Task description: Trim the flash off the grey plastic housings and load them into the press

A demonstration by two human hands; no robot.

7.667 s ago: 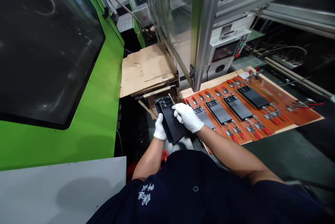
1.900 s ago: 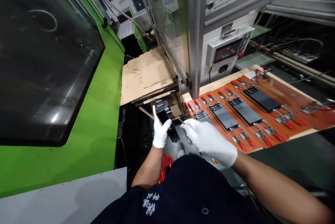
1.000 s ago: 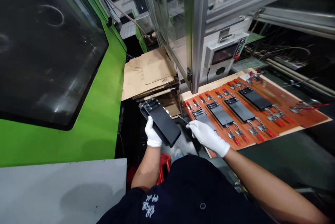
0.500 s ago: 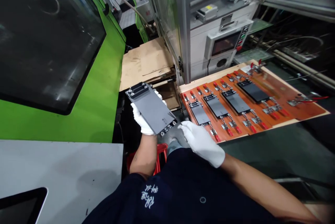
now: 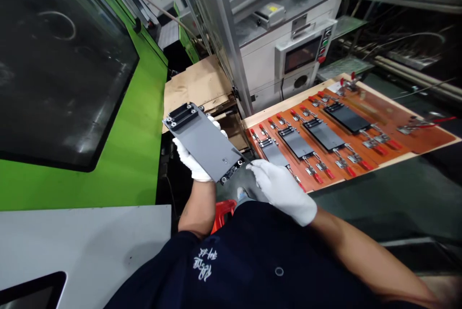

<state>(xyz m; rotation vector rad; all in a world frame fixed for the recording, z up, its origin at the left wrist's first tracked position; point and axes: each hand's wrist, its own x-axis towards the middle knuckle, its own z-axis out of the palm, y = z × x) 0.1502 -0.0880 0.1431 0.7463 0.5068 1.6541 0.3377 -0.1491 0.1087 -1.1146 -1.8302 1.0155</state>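
My left hand, in a white glove, grips a flat grey rectangular panel from below and along its sides. The panel is tilted, with black ribbed fittings at its far end and a black slotted edge with round holes at its near end. My right hand, also gloved, is closed beside the panel's near right corner. From its fingertips a thin dark pointed tool reaches to the panel's edge; its exact kind is too small to tell, and its grip is hidden in the glove.
To the right, an orange board carries several similar panels held by red-handled toggle clamps. A green machine stands at left, cardboard ahead, and a metal frame post beyond. A red stool is below.
The view has shifted slightly. The panel has moved a little left and up in the picture, still in my left hand. My right hand stays close to the panel's near corner with the thin tool.
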